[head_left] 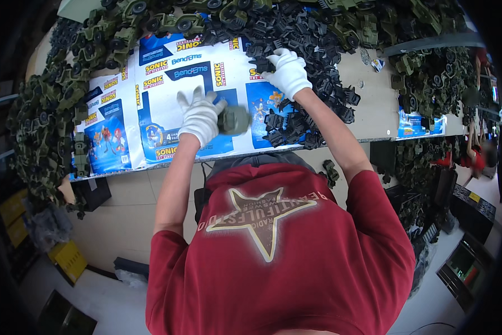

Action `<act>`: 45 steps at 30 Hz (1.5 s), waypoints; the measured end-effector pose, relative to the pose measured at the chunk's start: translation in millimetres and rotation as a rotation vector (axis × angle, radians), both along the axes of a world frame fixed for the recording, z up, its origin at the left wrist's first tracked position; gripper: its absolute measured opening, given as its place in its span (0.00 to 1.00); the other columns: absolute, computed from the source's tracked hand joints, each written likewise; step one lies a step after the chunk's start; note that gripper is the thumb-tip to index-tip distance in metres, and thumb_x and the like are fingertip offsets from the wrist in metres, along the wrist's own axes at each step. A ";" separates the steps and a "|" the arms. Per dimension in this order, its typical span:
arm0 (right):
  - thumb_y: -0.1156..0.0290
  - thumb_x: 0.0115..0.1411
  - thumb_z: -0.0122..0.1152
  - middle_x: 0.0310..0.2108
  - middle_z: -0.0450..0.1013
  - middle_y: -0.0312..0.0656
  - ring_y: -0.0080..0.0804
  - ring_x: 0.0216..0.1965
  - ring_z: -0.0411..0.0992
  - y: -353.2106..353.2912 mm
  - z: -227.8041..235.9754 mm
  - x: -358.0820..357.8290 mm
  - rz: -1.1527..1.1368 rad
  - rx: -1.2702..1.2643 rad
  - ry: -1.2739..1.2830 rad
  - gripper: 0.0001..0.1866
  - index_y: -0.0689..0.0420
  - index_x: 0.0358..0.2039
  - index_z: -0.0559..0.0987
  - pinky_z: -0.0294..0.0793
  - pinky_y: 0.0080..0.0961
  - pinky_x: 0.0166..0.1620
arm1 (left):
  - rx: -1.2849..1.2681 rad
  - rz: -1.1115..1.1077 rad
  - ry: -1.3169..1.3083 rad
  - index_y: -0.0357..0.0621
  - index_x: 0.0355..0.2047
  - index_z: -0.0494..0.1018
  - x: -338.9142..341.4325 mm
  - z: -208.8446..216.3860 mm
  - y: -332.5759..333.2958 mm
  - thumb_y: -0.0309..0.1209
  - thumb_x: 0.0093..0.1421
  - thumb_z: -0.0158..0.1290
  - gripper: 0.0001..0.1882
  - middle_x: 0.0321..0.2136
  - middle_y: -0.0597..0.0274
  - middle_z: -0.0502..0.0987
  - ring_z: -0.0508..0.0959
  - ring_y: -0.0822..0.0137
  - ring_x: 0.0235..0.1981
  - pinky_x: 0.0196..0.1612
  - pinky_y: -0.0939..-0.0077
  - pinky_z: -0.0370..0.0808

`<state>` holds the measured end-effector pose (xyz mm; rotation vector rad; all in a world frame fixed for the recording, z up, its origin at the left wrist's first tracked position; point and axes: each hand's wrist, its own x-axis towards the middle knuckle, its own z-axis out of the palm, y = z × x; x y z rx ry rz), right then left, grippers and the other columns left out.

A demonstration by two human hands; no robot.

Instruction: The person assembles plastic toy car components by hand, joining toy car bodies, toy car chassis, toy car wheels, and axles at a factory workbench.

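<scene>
My left hand point(201, 116), in a white glove, is palm down over the printed cardboard sheets point(175, 92), its fingers spread. Right beside its thumb is an olive-green plastic piece point(235, 120), smeared by motion; the hand does not close round it. My right hand point(288, 73), gloved in white too, reaches to the left edge of a heap of black plastic parts point(332, 89). One black plastic part point(259, 62) sits between its thumb and forefinger, which look pinched on it. A smaller cluster of black parts point(281, 125) lies near the table's front edge.
Olive-green toy vehicles point(167, 21) are piled along the table's back and down its left end point(44, 117). More green vehicles point(413, 92) lie at the right. Below stand a yellow crate point(68, 261) and dark boxes point(469, 209). Other people point(475, 156) are at the far right.
</scene>
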<state>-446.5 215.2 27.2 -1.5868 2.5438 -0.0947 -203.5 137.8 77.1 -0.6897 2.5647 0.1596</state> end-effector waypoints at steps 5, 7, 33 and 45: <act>0.59 0.49 0.70 0.60 0.65 0.46 0.48 0.59 0.63 11.0 -23.0 23.7 -0.076 -0.292 -0.423 0.15 0.50 0.37 0.85 0.64 0.38 0.60 | -0.244 0.027 0.384 0.53 0.61 0.65 32.0 -16.0 -16.4 0.26 0.51 0.57 0.35 0.63 0.50 0.60 0.57 0.46 0.66 0.66 0.39 0.50; 0.59 0.51 0.69 0.56 0.68 0.49 0.48 0.58 0.65 18.8 -28.5 31.5 -0.060 -0.352 -0.284 0.15 0.50 0.38 0.84 0.67 0.36 0.58 | -0.085 0.355 0.685 0.45 0.61 0.63 47.0 -26.9 -22.7 0.30 0.49 0.62 0.38 0.62 0.45 0.61 0.61 0.46 0.64 0.65 0.47 0.56; 0.73 0.59 0.66 0.40 0.78 0.36 0.21 0.37 0.75 8.4 -13.0 71.0 -0.512 -0.361 -1.290 0.14 0.60 0.46 0.79 0.75 0.19 0.42 | 1.446 0.635 0.769 0.40 0.62 0.65 56.0 -37.8 -21.6 0.36 0.50 0.67 0.40 0.44 0.62 0.77 0.76 0.71 0.42 0.48 0.75 0.74; 0.72 0.65 0.58 0.61 0.66 0.37 0.22 0.60 0.62 55.9 32.4 43.7 -0.088 -0.269 -1.761 0.28 0.58 0.64 0.65 0.61 0.22 0.62 | 1.625 0.665 0.707 0.42 0.59 0.68 32.2 29.5 -1.7 0.34 0.53 0.66 0.34 0.45 0.61 0.77 0.76 0.72 0.44 0.50 0.77 0.73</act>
